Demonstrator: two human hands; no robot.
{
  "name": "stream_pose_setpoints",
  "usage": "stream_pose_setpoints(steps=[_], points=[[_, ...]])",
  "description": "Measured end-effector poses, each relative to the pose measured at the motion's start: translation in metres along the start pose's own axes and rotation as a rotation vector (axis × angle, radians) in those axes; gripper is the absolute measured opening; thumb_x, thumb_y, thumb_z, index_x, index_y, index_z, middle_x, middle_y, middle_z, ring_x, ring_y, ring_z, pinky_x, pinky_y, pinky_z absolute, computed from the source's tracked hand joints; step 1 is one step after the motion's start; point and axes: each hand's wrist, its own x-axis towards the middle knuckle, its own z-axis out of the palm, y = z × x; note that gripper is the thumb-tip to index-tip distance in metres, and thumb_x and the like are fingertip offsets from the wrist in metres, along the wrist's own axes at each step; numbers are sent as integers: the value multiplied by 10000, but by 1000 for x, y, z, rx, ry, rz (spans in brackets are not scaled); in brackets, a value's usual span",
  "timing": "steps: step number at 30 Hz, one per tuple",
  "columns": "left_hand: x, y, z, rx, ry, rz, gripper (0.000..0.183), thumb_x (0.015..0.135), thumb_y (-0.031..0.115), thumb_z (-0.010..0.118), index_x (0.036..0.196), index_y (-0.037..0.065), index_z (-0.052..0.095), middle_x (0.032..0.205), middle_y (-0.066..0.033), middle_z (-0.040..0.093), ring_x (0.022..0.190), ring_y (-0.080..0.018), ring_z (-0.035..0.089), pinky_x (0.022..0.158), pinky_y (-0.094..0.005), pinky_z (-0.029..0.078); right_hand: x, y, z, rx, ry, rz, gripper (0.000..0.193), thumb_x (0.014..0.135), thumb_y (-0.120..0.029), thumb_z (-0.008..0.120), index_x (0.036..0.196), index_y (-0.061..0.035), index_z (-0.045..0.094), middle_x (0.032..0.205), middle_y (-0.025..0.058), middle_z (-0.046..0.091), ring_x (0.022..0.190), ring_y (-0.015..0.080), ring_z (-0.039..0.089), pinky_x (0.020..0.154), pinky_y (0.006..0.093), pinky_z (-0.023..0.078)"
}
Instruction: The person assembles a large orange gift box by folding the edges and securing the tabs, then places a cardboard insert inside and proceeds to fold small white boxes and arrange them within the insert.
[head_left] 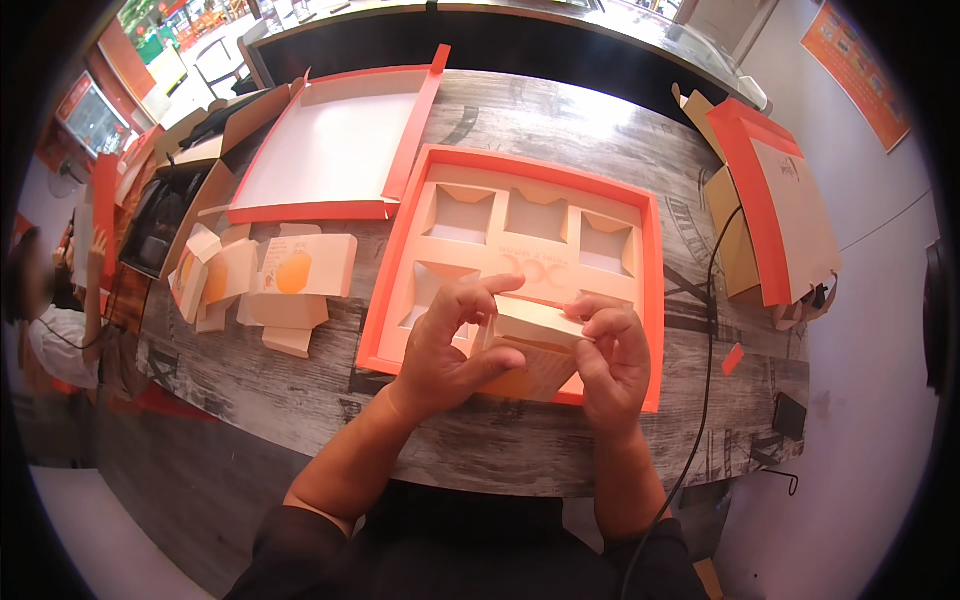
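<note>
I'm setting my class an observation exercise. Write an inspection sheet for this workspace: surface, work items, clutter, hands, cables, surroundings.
Surface: grey wood-patterned table, glare toward its far side.
Work items: small cream carton, held above a red-rimmed tray whose cream insert has square openings.
Clutter: cream cartons and red-edged white lid or tray at left; red-and-cream box and red scrap at right.
Hands: left hand holds the carton's left side; right hand pinches its right end.
Cables: black cable crosses the view on the right.
Surroundings: another person at left; dark counter beyond; orange poster on the right wall.
</note>
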Motion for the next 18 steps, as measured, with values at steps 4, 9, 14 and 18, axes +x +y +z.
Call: stream_pose_setpoints(steps=[4, 9, 14, 18], points=[[2, 3, 4, -80, 67, -16, 562, 960, 349, 829, 1275, 71, 455, 1471, -234, 600, 1274, -226, 622, 1060, -386, 513, 1, 3, 1, -41, -42, -11, 222, 930, 101, 603, 1102, -38, 588, 1302, 136, 616, 1224, 221, 608, 1057, 377, 505], [3, 0, 5, -191, 128, -82, 477, 1015, 318, 772, 1282, 80, 455, 1453, -200, 599, 1252, -205, 617, 1047, -364, 515, 0, 8, -3, -196, -72, -31, 208, 930, 40, 693, 1096, -37, 595, 1285, 158, 643, 1191, 257, 644, 1008, 385, 537], [3, -3, 5, -316, 162, -126, 415, 1053, 285, 723, 1300, 79, 461, 1437, -177, 600, 1199, -173, 619, 998, -325, 525, 2, 7, 4, -328, -114, -92, 373, 821, -27, 848, 1102, -45, 603, 1273, 177, 662, 1166, 297, 661, 986, 398, 550], [5, 4, 3, -354, 160, -148, 364, 1070, 229, 686, 1315, 72, 468, 1421, -171, 604, 1166, -156, 621, 948, -305, 535, 3, 9, 6, -349, -98, -123, 434, 774, -36, 894, 1097, -49, 604, 1265, 182, 670, 1168, 316, 664, 978, 408, 553]])
